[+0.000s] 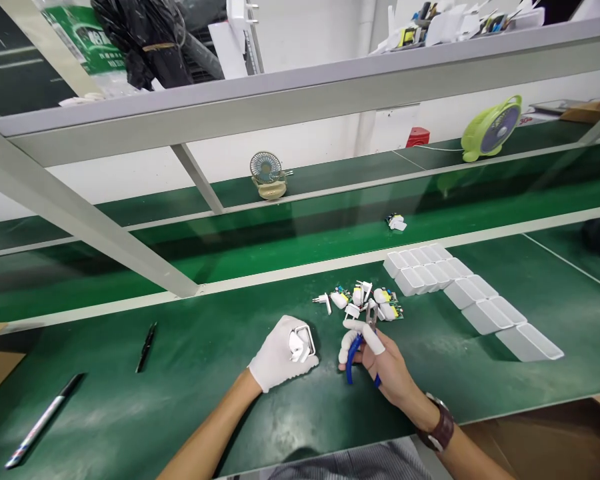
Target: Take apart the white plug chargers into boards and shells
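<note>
My left hand (278, 360), in a white glove, is closed around a white plastic housing (311, 339). The housing's open end faces up, and white pieces show inside it. My right hand (391, 375) wears white coverings on some fingers and grips blue-handled pliers (351, 363). Their metal jaws point away from me, close to a pile of small white plug parts and circuit boards (357, 295). Whether the jaws touch any part of the pile, I cannot tell.
Rows of white plastic cases (485, 313) stand on the green bench (220, 373) at right. A black pen (147, 347) and a marker (44, 421) lie at left. Beyond the bench strip is a small circuit assembly (396, 222). Fans (267, 175) stand behind; a shelf (300, 93) crosses above.
</note>
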{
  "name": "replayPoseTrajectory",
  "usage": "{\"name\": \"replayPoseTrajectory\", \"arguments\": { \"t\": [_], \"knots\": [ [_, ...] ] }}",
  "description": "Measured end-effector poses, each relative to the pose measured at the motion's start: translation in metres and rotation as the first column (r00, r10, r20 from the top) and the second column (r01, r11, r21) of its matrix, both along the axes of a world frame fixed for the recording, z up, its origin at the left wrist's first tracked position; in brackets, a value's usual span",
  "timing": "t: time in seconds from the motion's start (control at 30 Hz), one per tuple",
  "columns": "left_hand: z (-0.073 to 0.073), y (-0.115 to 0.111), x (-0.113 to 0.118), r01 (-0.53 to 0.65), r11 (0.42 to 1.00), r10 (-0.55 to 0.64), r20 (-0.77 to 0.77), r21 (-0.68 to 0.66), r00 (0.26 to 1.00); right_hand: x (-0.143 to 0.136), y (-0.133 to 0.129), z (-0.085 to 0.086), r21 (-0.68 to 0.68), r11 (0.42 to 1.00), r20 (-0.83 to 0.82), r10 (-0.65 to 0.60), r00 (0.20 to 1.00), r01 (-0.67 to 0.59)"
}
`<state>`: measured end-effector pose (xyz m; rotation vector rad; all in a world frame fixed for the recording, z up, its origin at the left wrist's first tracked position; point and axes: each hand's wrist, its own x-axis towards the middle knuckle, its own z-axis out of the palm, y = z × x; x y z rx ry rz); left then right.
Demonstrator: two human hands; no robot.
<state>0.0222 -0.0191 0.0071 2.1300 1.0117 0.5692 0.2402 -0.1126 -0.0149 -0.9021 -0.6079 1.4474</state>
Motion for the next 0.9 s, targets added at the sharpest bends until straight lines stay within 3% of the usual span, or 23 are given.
{"name": "replayPoseTrajectory", "arguments": {
  "t": [0.07,0.13,0.27,0.4,0.47,0.53,0.63,0.73,0.8,0.9],
  "knots": [
    [0.002,-0.005,0.001,0.037,0.998,-0.039,0.043,0.048,0.998,-0.002,0.005,0.005,-0.041,0.999,-0.169,-0.002,0.986,-0.005],
    [0.003,-0.008,0.000,0.070,0.994,-0.075,0.053,0.085,0.996,-0.001,0.008,0.008,-0.057,0.998,-0.217,0.005,0.976,-0.018],
    [-0.004,-0.007,-0.002,0.076,0.992,-0.073,-0.032,0.101,0.997,-0.001,0.011,0.008,-0.063,0.998,-0.217,0.013,0.976,-0.028],
    [-0.008,0.000,-0.013,-0.002,1.000,0.004,-0.175,0.008,0.985,-0.002,0.013,0.003,0.006,0.999,-0.127,-0.042,0.991,0.043],
    [0.003,0.003,-0.026,-0.037,0.999,0.036,-0.236,-0.001,0.971,0.000,0.012,0.000,0.023,0.995,-0.027,-0.096,0.995,0.097],
    [0.023,0.002,-0.040,-0.095,0.995,0.102,-0.241,0.041,0.965,0.001,0.011,0.000,0.022,0.992,0.064,-0.125,0.990,0.124],
    [0.057,-0.017,-0.047,-0.218,0.968,0.228,-0.074,0.127,0.971,-0.004,0.007,0.006,0.031,0.995,0.091,-0.093,0.991,0.091],
    [0.075,-0.049,-0.021,-0.210,0.968,0.205,0.050,0.138,0.977,-0.019,0.005,0.019,0.042,0.998,0.109,-0.052,0.993,0.047],
    [0.073,-0.065,0.006,-0.182,0.981,0.181,0.024,0.067,0.983,-0.030,0.005,0.029,0.047,0.998,0.203,-0.058,0.977,0.050],
    [0.066,-0.070,0.032,-0.238,0.969,0.234,0.063,0.065,0.970,-0.038,0.005,0.040,0.098,0.993,0.269,-0.085,0.959,0.060]
  ]
}}
